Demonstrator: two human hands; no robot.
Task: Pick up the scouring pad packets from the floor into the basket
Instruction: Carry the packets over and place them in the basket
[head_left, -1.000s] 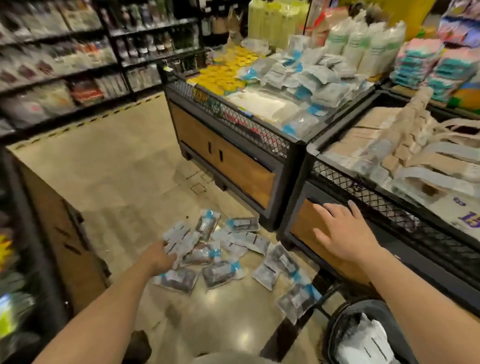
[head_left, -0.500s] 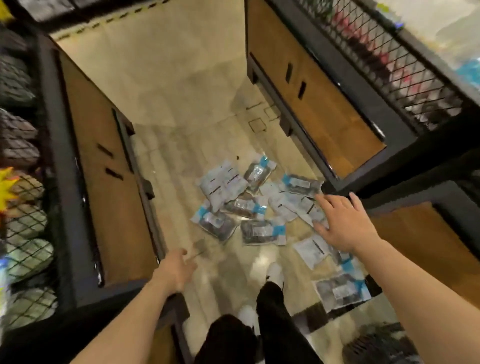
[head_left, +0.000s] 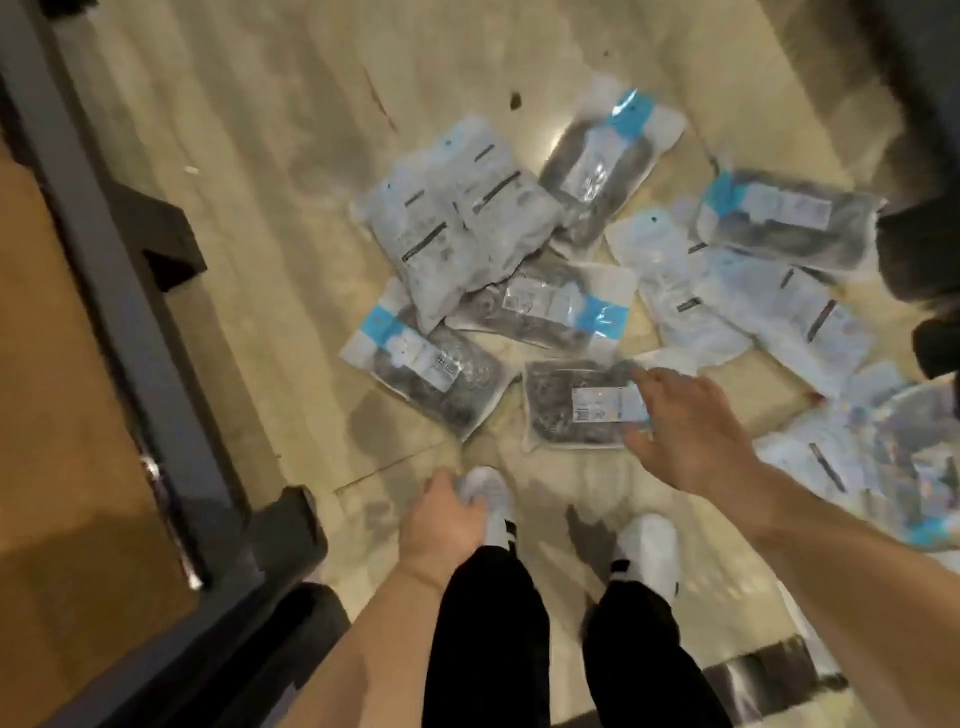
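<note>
Several scouring pad packets, clear plastic with dark pads and blue-white labels, lie scattered on the beige floor. The nearest packet (head_left: 571, 405) lies just ahead of my feet. My right hand (head_left: 680, 431) reaches over its right end with fingers spread and fingertips at its label; no grip shows. Another packet (head_left: 431, 374) lies to its left, and a pale one (head_left: 457, 218) lies label-down farther off. My left hand (head_left: 441, 525) hangs over my left shoe with loosely curled fingers, holding nothing. The basket is out of view.
A dark-framed wooden display stand (head_left: 104, 389) runs along the left, its foot (head_left: 291, 525) close to my left hand. Another dark stand base (head_left: 919, 249) sits at the right edge. My legs and white shoes (head_left: 649, 545) stand at the lower middle.
I have bent down and the view has closed in on the packets. My right hand dropped from the stand to the nearest packet. My left hand drew back toward my left shoe.
</note>
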